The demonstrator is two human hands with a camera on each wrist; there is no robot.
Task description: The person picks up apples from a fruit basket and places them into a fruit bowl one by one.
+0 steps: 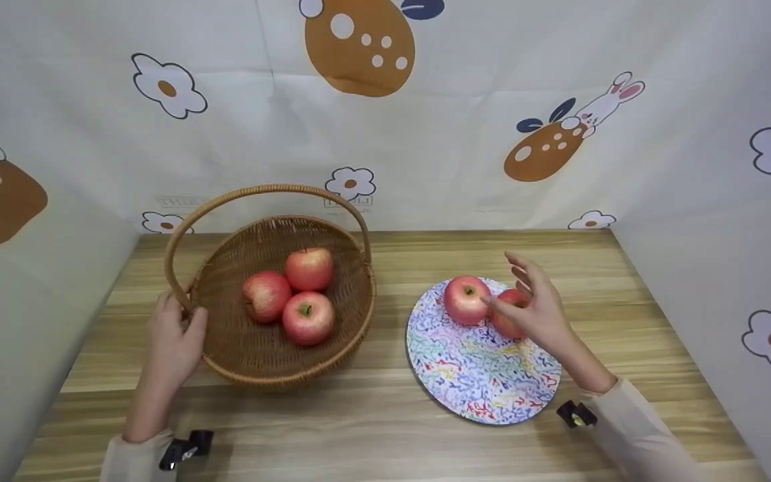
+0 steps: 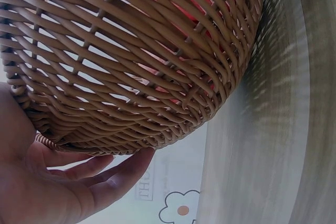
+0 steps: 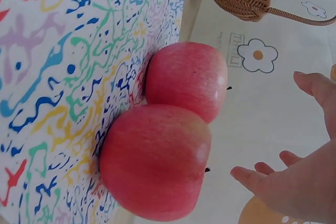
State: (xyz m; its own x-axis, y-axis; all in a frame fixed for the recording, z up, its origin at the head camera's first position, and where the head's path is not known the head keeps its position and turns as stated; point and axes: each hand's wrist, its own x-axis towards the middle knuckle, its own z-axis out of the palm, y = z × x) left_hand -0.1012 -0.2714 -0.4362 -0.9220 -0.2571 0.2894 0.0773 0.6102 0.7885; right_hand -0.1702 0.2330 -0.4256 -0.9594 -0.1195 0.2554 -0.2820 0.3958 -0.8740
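Observation:
At the left stands a round wicker basket point(image 1: 278, 234) with a tall hooped handle, and three red apples point(image 1: 308, 318) lie inside it. My left hand point(image 1: 177, 341) grips the basket's left rim by the handle's foot; the left wrist view shows its fingers point(image 2: 123, 179) against the woven side. Two more apples lie side by side on a round, colourfully patterned plate point(image 1: 466, 375): a left one point(image 1: 467, 301) and a right one point(image 1: 506, 325). Over the right apple hovers my right hand point(image 1: 543, 314), thumb and fingers spread wide. It holds nothing, and the right wrist view shows it apart from both apples point(image 3: 155, 161).
Under everything is a wood-grain table point(image 1: 385, 428). A pale cloth point(image 1: 439, 134) printed with flowers and rabbits hangs behind the table and along both sides. Between basket and plate runs a strip of bare wood. Black wrist mounts point(image 1: 188, 448) sit at both sleeves.

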